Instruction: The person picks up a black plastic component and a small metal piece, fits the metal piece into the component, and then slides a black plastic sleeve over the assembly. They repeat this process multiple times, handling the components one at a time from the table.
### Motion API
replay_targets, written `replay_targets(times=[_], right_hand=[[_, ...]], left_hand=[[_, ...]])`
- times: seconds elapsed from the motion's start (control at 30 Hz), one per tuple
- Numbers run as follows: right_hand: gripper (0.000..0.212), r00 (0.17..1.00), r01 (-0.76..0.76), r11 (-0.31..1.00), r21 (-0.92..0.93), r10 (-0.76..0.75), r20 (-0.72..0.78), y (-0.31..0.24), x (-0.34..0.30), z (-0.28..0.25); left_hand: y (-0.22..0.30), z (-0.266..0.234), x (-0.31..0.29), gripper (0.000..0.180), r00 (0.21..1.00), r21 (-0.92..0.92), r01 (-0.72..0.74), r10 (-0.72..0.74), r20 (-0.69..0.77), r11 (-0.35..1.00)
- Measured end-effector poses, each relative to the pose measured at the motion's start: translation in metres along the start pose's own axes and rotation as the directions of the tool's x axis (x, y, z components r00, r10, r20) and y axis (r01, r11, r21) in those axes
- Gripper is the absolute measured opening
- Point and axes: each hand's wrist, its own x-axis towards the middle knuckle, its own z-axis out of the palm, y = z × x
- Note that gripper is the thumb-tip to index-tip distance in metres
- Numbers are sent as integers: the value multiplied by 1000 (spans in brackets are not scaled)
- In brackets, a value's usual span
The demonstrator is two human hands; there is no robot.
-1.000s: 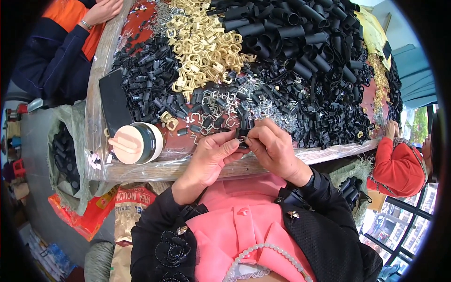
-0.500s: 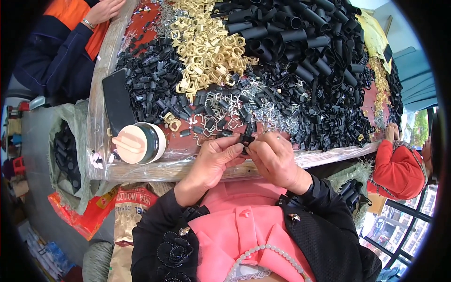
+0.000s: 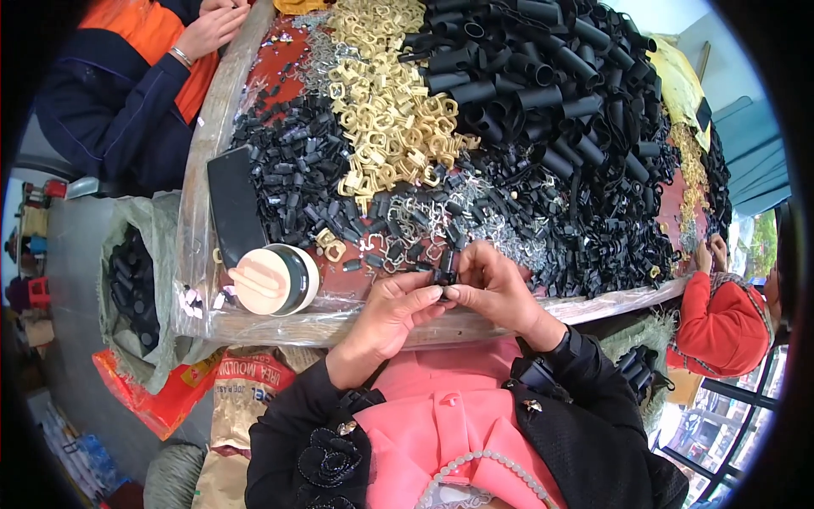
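Observation:
Just above the table's near edge, both hands meet around a small black plastic part [image 3: 443, 276]. Fingers and thumb of my left hand [image 3: 392, 312] pinch it from the left. My right hand [image 3: 498, 293] is closed on its other side, thumb tip close to the left thumb. The fingers hide much of the part, so its exact kind cannot be made out. Right beyond the hands lie bent silver wire clips [image 3: 415, 222] and small black plastic pieces [image 3: 297, 161]. A pile of cream-coloured plastic rings [image 3: 386, 119] lies farther off.
Black tubes [image 3: 538, 97] are heaped at the far middle. A lidded jar [image 3: 275, 280] and a dark flat slab [image 3: 235, 199] stand at the table's left. Open sacks [image 3: 136, 288] flank me. Co-workers sit at left [image 3: 203, 38] and right [image 3: 716, 318].
My right hand has turned, its fingers now raised behind the part and its thumb lower, near the left thumb. The whole view has shifted slightly, with the table lower and farther right.

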Motion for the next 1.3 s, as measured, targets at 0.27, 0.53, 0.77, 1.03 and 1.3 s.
replay_targets(times=[0.27, 0.53, 0.77, 1.03, 1.3], right_hand=[[19, 988, 157, 948, -275, -154, 33, -11, 76, -28], [21, 860, 152, 418, -896, -502, -89, 8, 118, -13], [11, 840, 360, 662, -658, -536, -80, -14, 77, -34], [9, 957, 288, 910, -299, -266, 111, -23, 9, -24], [10, 973, 218, 955, -201, -195, 126, -20, 3, -31]], left_hand=[[4, -7, -1, 26, 998, -45, -65, 64, -22, 997], [-10, -13, 2, 23, 998, -120, -64, 64, -4, 991], [-5, -9, 9, 22, 993, -113, -112, 107, -54, 987], [-10, 1, 14, 23, 996, -86, -85, 84, -9, 993], [-20, 6, 21, 21, 999, -85, -42, 43, 5, 995]])
